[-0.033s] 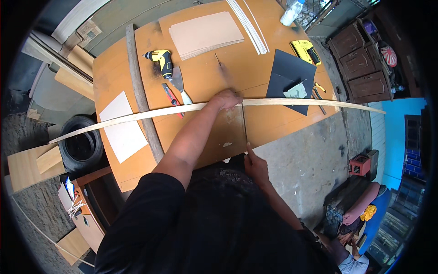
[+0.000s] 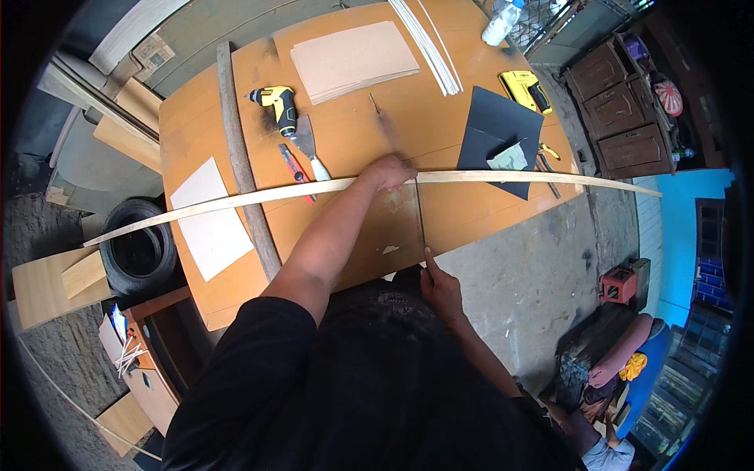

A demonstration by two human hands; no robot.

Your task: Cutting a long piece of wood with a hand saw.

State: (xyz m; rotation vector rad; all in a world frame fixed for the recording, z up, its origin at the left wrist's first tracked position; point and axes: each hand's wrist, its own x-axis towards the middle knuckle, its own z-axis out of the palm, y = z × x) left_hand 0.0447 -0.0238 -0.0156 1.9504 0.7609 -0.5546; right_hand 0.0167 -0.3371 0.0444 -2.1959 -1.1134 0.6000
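A long, pale wooden strip (image 2: pixel 503 177) lies across the tabletop from left to right, both ends reaching past its edges. My left hand (image 2: pixel 389 171) presses down on it near the middle, fingers closed round it. Just right of those fingers, a thin dark saw blade (image 2: pixel 421 212), seen nearly edge-on, meets the strip. At the table's near edge my right hand (image 2: pixel 442 292) is closed at the saw's near end, thumb pointing forward. The saw's handle is hidden in that hand.
On the orange table (image 2: pixel 338 228) lie a yellow drill (image 2: pixel 279 106), a scraper (image 2: pixel 314 153), a red cutter knife (image 2: pixel 294 165), a yellow staple gun (image 2: pixel 525 90), pliers (image 2: pixel 547 161) and a black sheet (image 2: pixel 491 133). A rough wooden pole (image 2: pixel 236 133) crosses the left part. Tyres (image 2: pixel 137 247) stand beside it.
My right hand has drawn back very slightly toward me with the saw. The strip's right end has shifted a touch to the left; my left hand stays in place.
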